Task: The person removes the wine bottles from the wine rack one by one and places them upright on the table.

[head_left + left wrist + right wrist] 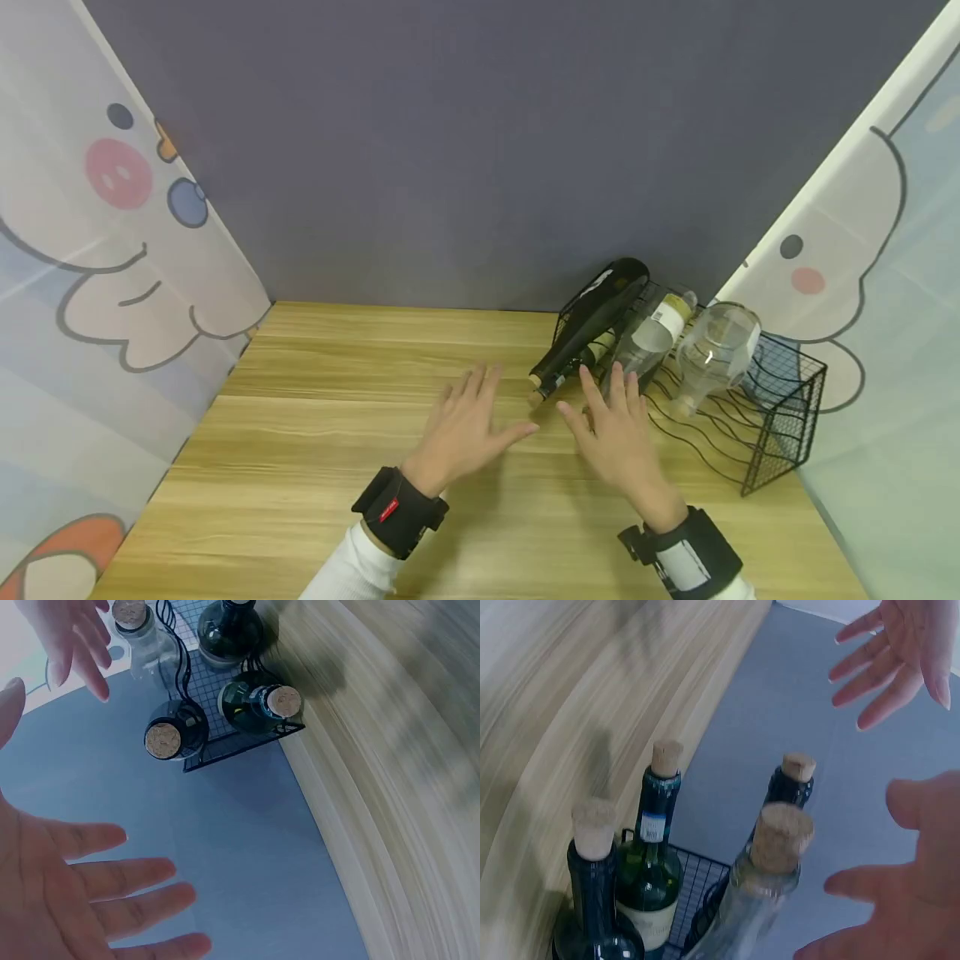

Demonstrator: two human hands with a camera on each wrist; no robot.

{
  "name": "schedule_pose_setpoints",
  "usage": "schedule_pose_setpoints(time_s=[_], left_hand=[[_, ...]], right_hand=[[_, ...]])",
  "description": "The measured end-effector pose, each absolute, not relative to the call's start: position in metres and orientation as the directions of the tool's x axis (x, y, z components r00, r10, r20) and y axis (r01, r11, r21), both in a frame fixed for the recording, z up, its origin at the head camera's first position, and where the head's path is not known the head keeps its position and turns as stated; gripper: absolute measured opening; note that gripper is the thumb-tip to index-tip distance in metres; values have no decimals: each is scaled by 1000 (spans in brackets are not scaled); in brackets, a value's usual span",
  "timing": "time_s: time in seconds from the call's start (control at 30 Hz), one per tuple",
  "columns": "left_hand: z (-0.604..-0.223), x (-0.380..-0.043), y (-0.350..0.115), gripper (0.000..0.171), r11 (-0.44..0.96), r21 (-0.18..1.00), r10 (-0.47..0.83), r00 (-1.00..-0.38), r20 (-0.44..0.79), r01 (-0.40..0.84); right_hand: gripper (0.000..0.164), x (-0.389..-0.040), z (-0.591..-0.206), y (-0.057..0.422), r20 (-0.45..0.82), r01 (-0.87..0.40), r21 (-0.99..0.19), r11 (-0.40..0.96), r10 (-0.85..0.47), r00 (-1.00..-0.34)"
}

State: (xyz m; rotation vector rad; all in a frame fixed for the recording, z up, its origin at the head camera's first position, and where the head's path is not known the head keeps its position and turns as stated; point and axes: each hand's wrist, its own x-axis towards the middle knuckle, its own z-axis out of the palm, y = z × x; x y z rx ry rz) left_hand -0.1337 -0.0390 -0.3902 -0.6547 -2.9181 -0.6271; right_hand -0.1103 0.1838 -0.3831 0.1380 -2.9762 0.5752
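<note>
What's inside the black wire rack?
A long dark bottle, a wide clear bottle, and other bottles between them. In the head view, the right hand covers one middle bottle's near end, unseen there.

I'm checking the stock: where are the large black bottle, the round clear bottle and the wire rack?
Large black bottle (592, 321): head view, on its body.
Round clear bottle (716, 348): head view, on its body.
Wire rack (786, 429): head view, on its end panel.
</note>
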Motion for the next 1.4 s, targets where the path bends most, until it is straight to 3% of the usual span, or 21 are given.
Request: schedule_pose_setpoints(time_s=[0.27,0.63,0.77,1.03,1.4], left_hand=[[-384,-135,-29,82,808,389,412,-896,165,443],[-372,-131,6,58,763,328,500,-830,248,557],[-371,-131,16,55,752,345,509,-827,237,562],[-366,-129,35,47,736,317,545,-802,245,598],[-368,-124,50,40,716,235,606,-752,258,657]], right_hand=[[63,-116,-371,202,273,-229,-418,879,-119,-955],[54,-132,-354,242,410,-210,-457,864,-5,-912],[47,-139,-347,261,447,-140,-511,848,122,-886],[39,-164,-347,307,506,56,-619,783,453,-734],[46,-181,-353,357,361,319,-568,759,578,-732]])
